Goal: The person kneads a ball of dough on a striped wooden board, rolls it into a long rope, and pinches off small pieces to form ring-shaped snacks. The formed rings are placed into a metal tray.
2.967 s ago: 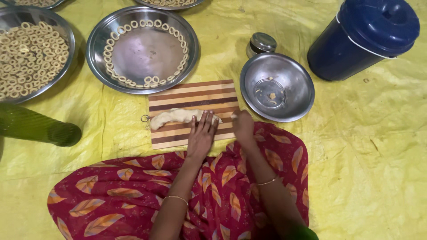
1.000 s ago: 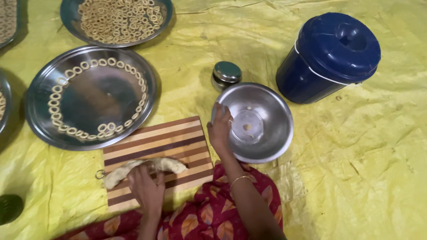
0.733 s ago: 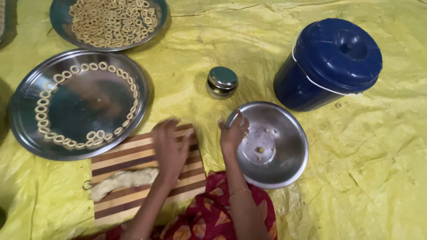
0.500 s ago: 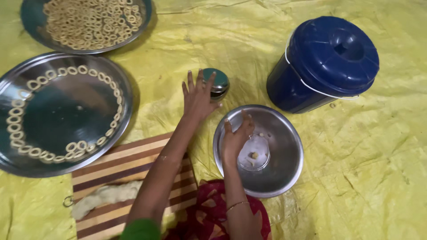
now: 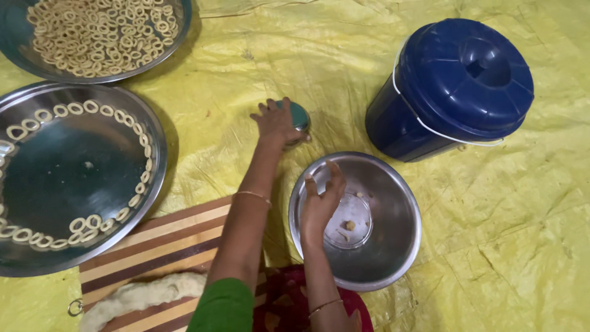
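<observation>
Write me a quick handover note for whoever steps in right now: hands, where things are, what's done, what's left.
Left hand: on the small steel lidded container, grip wrapped over its top.
Right hand: open, fingers inside the steel bowl, which holds only a few crumbs.
Dough rope lies on the striped board, untouched.
Done: one plate heaped with dough rings; the large plate is lined with rings round its rim only.
Left: the rope is not yet shaped; the large plate's middle is unfilled.
Blue lidded bucket stands shut.

Left hand [image 5: 278, 121] on small tin [image 5: 297, 117], behind bowl [image 5: 393, 252]; right hand [image 5: 321, 203] in bowl. Bucket [image 5: 458, 89] back right, plates [image 5: 153, 141] left, board [image 5: 160, 246] front.
</observation>
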